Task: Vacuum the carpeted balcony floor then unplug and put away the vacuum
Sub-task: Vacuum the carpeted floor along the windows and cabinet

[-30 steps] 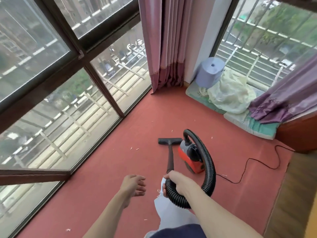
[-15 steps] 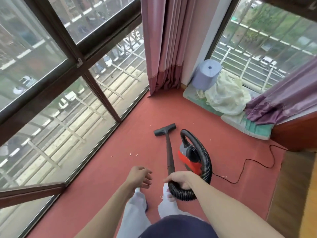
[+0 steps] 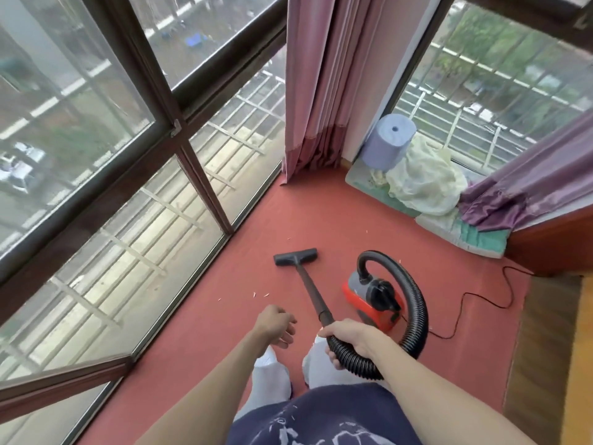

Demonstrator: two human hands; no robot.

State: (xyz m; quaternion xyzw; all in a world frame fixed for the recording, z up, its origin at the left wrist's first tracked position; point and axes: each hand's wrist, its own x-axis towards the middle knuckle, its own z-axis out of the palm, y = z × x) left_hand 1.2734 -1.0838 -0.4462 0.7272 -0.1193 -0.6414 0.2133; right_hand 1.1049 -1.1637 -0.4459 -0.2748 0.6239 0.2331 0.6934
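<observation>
A small red and grey vacuum [image 3: 372,300] sits on the red carpet [image 3: 321,220]. Its black ribbed hose [image 3: 414,303] loops up and round to my right hand [image 3: 348,340], which grips the hose where it meets the black wand [image 3: 313,290]. The wand slopes forward to a flat black floor nozzle [image 3: 296,256] lying on the carpet. My left hand [image 3: 277,326] hangs free beside the wand with loosely curled fingers, holding nothing. A thin black cord [image 3: 481,300] trails right from the vacuum. Small pale scraps [image 3: 260,294] lie left of the wand.
Glass walls in dark frames [image 3: 199,187] border the carpet on the left. A pink curtain [image 3: 317,91] hangs in the far corner. A blue paper roll [image 3: 390,139], a crumpled pale sheet [image 3: 423,178] and a purple curtain [image 3: 519,184] sit on cushions at the right. Wood flooring [image 3: 545,348] begins right.
The nozzle has slid forward and to the left across the carpet as my right hand pushed the wand. The view has shifted, and my left hand stays free.
</observation>
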